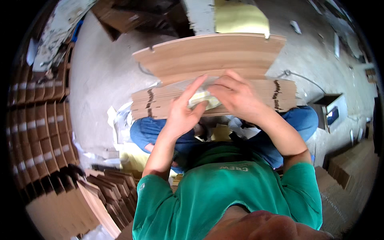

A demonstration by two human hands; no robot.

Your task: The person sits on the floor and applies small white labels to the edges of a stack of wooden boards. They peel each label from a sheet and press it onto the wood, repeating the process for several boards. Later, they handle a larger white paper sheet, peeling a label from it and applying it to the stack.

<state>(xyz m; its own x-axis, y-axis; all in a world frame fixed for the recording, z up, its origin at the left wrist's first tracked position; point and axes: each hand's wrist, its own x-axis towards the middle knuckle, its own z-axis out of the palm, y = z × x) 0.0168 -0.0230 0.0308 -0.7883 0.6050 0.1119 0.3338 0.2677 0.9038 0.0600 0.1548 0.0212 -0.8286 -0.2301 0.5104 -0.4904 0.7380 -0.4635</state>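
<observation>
Head view: the left hand [182,114] and right hand [236,98] meet over a pale yellowish wrapped wad [204,99], fingers curled loosely round it, pinching it from both sides. It sits atop a thick stack of flat cardboard blanks [160,102] across the person's lap. Stacked folded cartons [38,132] line the left; an open small box [330,110] stands right on the concrete floor [100,80], contents unclear.

Head view, straight down (close, fisheye)
</observation>
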